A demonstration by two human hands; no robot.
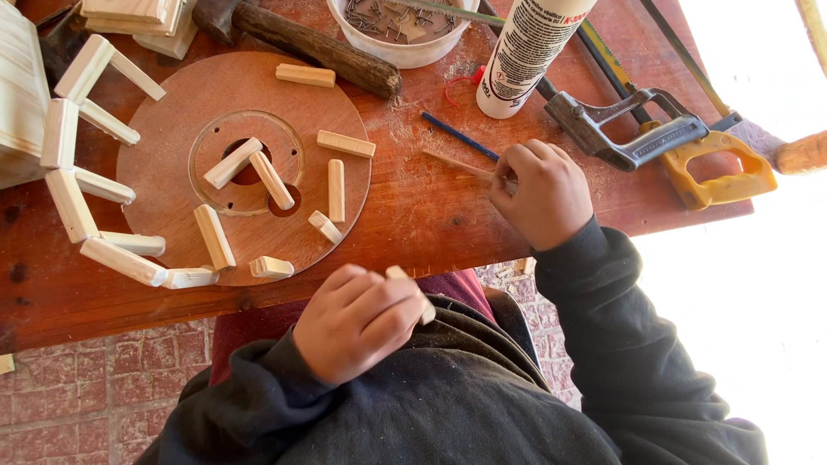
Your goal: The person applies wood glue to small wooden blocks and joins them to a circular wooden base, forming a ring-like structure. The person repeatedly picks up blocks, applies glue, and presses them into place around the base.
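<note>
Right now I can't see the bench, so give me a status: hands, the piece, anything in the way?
Left hand shut on small wood block, off the table. Right hand pinching thin wooden stick on table. Glue bottle and blue pencil close by.

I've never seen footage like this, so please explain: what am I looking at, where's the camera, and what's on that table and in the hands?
This is one view from a camera worn on a person's head, looking down at their own bare hands. The left hand holds a small wooden block near the lap. The right hand pinches a thin wooden stick on the reddish wooden table. On the table lie a round wooden disc with short wood pieces, a white glue bottle, a tub of nails, a hammer and a yellow-handled saw.
</note>
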